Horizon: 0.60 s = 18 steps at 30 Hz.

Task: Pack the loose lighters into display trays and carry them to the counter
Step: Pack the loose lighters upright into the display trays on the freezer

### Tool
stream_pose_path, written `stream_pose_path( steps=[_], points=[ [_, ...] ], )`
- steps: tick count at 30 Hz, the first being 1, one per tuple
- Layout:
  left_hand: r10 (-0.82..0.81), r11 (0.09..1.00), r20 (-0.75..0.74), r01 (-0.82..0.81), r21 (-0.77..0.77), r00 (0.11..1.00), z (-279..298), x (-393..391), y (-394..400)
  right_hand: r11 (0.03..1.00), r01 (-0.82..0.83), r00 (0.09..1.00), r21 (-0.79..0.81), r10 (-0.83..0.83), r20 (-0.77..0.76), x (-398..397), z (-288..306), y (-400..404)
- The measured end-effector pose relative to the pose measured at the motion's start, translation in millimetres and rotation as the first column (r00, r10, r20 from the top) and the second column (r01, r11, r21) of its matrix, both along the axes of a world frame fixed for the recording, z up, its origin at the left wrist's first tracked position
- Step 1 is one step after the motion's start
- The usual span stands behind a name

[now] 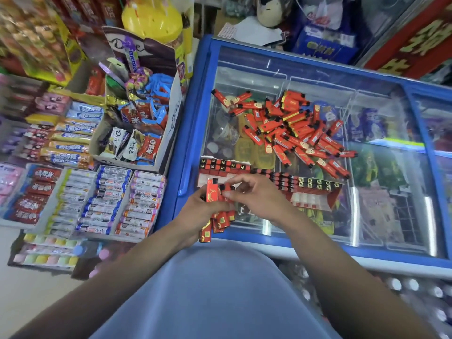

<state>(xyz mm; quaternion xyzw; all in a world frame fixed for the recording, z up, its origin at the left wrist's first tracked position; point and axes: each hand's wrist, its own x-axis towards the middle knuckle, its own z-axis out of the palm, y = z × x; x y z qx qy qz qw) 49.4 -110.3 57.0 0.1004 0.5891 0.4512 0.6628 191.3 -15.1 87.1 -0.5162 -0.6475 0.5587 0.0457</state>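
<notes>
A: Lighters (293,128) lie in a loose red heap near the middle of the freezer lid (244,69). Why there?

B: The glass is flat and smooth, so none roll off. The trays (264,179) sit by its front edge, close to reach.

A: And the hands?

B: The left hand (195,211) grips a bunch (215,216) of hard, boxy ones. The right hand (254,199) pinches one from it.

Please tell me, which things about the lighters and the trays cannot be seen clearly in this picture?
- Head view: the left hand covers the bundle of lighters it holds, so their count is hidden.
- The right hand hides the near part of the left tray.
- The pile of loose lighters overlaps itself; no exact count.
- Print on lighters: too small.
- Shelves at left: blurred.
</notes>
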Motion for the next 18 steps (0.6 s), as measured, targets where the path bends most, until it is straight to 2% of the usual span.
stream_pose_path(
  steps=[2,5,7,9,11,13,15,18],
  points=[
    [-0.01,1.0,0.002,0.01,-0.022,1.0,-0.8,4.9,1.4,0.983,0.135,0.986,-0.126,-0.146,-0.079,7.5,0.8,-2.4],
    [0.043,0.997,0.053,-0.039,-0.062,0.998,-1.3,8.2,5.1,0.9,0.296,0.913,-0.32,-0.364,-0.182,16.2,2.7,-3.0],
    [0.093,0.993,0.082,-0.086,-0.085,0.992,-2.4,8.6,7.7,0.874,0.377,0.872,-0.306,-0.446,-0.2,22.8,0.6,3.2],
    [0.134,0.986,0.05,-0.128,-0.109,0.99,-5.1,6.8,8.5,0.904,0.406,0.893,-0.134,-0.424,-0.153,28.3,-4.0,14.1],
    [0.162,0.979,0.034,-0.156,-0.129,0.986,-7.7,5.0,7.1,0.954,0.268,0.963,0.134,-0.269,-0.007,29.0,-4.8,24.5],
    [0.167,0.979,0.039,-0.161,-0.129,0.985,-8.9,4.5,4.9,0.945,0.012,0.985,0.327,-0.068,0.159,22.6,-6.2,30.2],
    [0.171,0.979,0.055,-0.163,-0.123,0.984,-6.4,4.6,4.1,0.902,-0.171,0.963,0.397,0.068,0.261,12.2,-10.7,32.1],
    [0.207,0.973,0.083,-0.197,-0.117,0.975,-1.2,2.8,5.4,0.841,-0.252,0.948,0.479,0.116,0.296,0.4,-22.2,34.5]
  ],
)
